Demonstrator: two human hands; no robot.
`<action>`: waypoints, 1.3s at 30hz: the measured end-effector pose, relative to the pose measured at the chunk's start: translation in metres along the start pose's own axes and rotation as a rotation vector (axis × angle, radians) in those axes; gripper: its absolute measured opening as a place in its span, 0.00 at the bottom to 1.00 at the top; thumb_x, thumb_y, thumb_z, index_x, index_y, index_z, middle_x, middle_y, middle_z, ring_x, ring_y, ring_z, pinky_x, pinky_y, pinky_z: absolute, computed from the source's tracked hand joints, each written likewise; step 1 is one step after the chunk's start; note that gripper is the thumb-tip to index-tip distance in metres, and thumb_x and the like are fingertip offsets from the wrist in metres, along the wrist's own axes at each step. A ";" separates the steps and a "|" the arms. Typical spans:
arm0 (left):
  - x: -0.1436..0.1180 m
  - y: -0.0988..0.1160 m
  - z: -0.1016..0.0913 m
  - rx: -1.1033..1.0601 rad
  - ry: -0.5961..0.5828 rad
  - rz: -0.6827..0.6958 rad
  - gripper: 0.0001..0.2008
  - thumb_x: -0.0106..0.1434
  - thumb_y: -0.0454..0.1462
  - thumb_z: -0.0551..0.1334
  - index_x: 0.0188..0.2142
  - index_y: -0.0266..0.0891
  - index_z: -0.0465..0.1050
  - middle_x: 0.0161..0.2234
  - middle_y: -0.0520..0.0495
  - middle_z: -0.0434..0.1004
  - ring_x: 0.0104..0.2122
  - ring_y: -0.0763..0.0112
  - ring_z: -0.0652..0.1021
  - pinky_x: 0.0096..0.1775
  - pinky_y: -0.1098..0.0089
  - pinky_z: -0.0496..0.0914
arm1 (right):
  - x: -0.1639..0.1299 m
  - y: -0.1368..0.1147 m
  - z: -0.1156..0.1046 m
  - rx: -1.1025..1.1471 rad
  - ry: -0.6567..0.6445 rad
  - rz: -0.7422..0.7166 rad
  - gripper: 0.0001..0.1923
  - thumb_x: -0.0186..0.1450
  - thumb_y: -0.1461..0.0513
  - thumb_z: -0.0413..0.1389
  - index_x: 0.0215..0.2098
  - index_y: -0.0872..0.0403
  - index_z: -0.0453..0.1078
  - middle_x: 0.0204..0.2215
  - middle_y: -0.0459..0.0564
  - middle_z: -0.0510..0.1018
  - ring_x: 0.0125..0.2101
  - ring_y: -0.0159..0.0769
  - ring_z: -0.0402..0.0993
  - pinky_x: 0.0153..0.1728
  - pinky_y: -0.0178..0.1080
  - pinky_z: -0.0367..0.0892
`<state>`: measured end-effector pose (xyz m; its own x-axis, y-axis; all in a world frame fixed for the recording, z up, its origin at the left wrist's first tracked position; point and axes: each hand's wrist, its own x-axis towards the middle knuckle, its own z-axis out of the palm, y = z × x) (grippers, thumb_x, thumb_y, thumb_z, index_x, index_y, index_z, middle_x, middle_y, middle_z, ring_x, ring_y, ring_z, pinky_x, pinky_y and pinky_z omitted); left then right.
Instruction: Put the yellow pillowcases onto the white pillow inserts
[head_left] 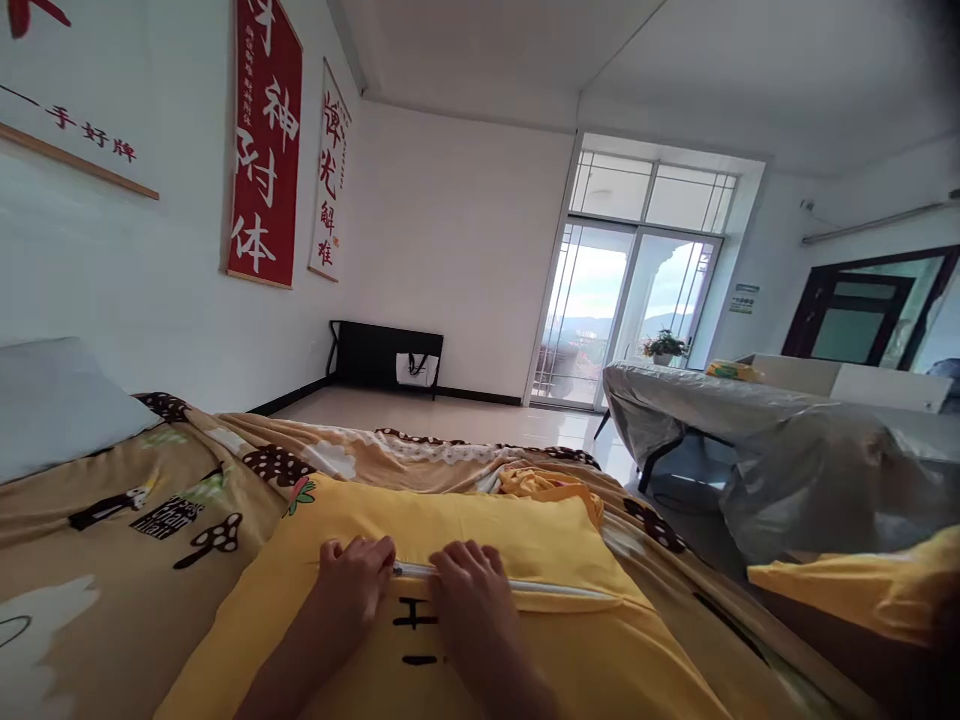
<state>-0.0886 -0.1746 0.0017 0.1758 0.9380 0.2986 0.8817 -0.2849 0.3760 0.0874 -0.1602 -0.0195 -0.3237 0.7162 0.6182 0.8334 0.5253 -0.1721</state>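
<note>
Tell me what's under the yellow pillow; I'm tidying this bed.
The yellow pillow lies on a tan cartoon-print blanket, with both hands, left hand and right hand, at its zipper. Anything directly beneath the pillow is covered.

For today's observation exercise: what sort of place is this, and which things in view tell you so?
Probably a room in a home, used as a bedroom. A patterned bedspread and grey pillow lie by the wall, both hands rest on a yellow pillowcase, and glass balcony doors stand opposite.

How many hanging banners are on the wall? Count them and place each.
3. A red scroll hangs on the left wall, a white scroll to its right, and a white banner at the far left, cut off by the frame edge.
</note>
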 end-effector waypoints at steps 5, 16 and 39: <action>0.001 -0.002 -0.001 -0.017 -0.044 -0.009 0.17 0.68 0.34 0.42 0.33 0.40 0.68 0.34 0.47 0.76 0.40 0.63 0.72 0.43 0.59 0.53 | 0.018 -0.042 0.021 0.078 -0.079 0.133 0.08 0.62 0.68 0.53 0.32 0.52 0.72 0.32 0.47 0.77 0.37 0.39 0.69 0.39 0.41 0.53; 0.004 -0.004 0.002 0.028 -0.032 -0.053 0.15 0.67 0.34 0.46 0.34 0.41 0.70 0.36 0.48 0.76 0.40 0.63 0.72 0.42 0.60 0.53 | 0.006 -0.037 0.049 0.227 0.284 -0.003 0.09 0.56 0.73 0.54 0.26 0.53 0.65 0.25 0.45 0.71 0.29 0.35 0.61 0.33 0.36 0.48; 0.003 -0.024 -0.011 -0.010 -0.050 0.014 0.11 0.65 0.33 0.49 0.31 0.39 0.69 0.33 0.51 0.75 0.36 0.68 0.72 0.43 0.61 0.55 | 0.005 -0.037 0.037 0.141 -0.019 0.053 0.10 0.66 0.69 0.52 0.30 0.50 0.71 0.26 0.42 0.77 0.29 0.32 0.71 0.36 0.37 0.50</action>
<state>-0.1140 -0.1669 0.0036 0.2094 0.9426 0.2600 0.8749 -0.2994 0.3808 0.0384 -0.1592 -0.0380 -0.2901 0.7526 0.5911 0.7789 0.5446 -0.3111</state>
